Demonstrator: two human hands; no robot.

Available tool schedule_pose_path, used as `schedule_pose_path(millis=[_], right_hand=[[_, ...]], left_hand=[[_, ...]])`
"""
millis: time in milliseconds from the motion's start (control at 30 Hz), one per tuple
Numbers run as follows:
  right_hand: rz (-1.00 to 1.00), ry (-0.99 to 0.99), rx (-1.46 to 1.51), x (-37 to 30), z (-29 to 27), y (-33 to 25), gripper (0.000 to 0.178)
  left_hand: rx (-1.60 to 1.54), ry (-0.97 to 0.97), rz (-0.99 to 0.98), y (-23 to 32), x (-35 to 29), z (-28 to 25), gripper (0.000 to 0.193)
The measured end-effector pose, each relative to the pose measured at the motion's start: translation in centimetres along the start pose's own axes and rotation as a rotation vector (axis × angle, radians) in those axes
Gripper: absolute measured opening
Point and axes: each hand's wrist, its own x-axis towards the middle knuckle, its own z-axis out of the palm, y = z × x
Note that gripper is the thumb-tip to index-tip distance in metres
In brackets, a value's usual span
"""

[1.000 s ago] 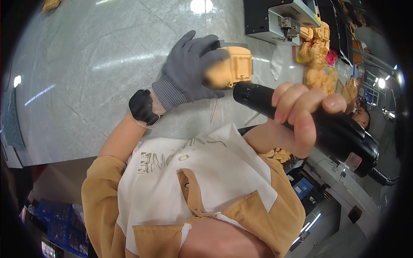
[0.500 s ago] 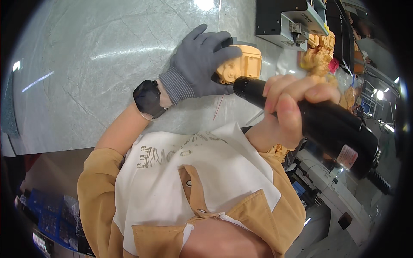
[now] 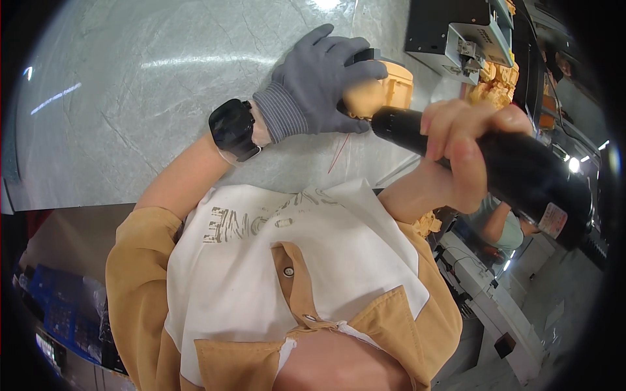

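Note:
My left hand point(image 3: 319, 83), in a grey knit glove, is closed around a yellow-orange plastic housing point(image 3: 400, 85) on the bench. Its thumb and fingers press the housing from the near and far sides, and a dark piece point(image 3: 370, 55) shows at the far edge. In my bare right hand point(image 3: 464, 148) is a black electric screwdriver point(image 3: 538, 173), gripped around its barrel and tilted. The screwdriver's nose points left at the near side of the housing. Whether the bit touches it is too blurred to tell.
A grey, marble-patterned bench point(image 3: 169, 104) lies under the work. At the back right stands a black and silver machine point(image 3: 450, 39), beside a pile of yellow-orange parts point(image 3: 499, 85). Blue crates point(image 3: 65, 306) are low at the left. Another person's arm point(image 3: 499, 221) shows behind the screwdriver.
The view has shifted, so hands, housing and machine all appear further right and slightly higher. Both grips stay the same. Another person's arm has come into sight at the right.

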Motion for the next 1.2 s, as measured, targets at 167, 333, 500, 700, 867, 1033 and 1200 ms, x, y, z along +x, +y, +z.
schedule_pose_path(millis=[167,333,500,700,867,1033,1200], right_hand=[[0.031,-0.033,0.063,0.9,-0.8,0.5,0.036],[0.053,-0.04,-0.006,0.9,-0.3,0.4,0.037],[0.015,0.026,0.019,0.6,0.7,1.1,0.038],[-0.084,0.155,0.039,-1.5,-2.4,-1.0,0.038],[-0.257,0.764,-0.014,3.8,-12.3,-3.6,0.036],[-0.367,0.657,-0.194,7.6,-15.1,0.5,0.031],[-0.1,0.639,-0.252,5.5,-12.1,-0.7,0.026]], left_hand=[[0.033,-0.021,-0.007,0.0,0.0,0.0,0.074],[0.064,-0.038,0.001,-0.2,0.1,0.2,0.074],[-0.004,-0.029,-0.017,-0.2,-0.2,0.1,0.071],[-0.075,-0.012,0.032,0.0,0.8,-0.4,0.069],[-0.076,-0.055,-0.006,0.6,1.1,-0.8,0.072],[-0.054,-0.065,0.0,0.7,0.9,-0.9,0.076],[-0.058,-0.083,-0.002,0.5,0.8,-0.7,0.077]])
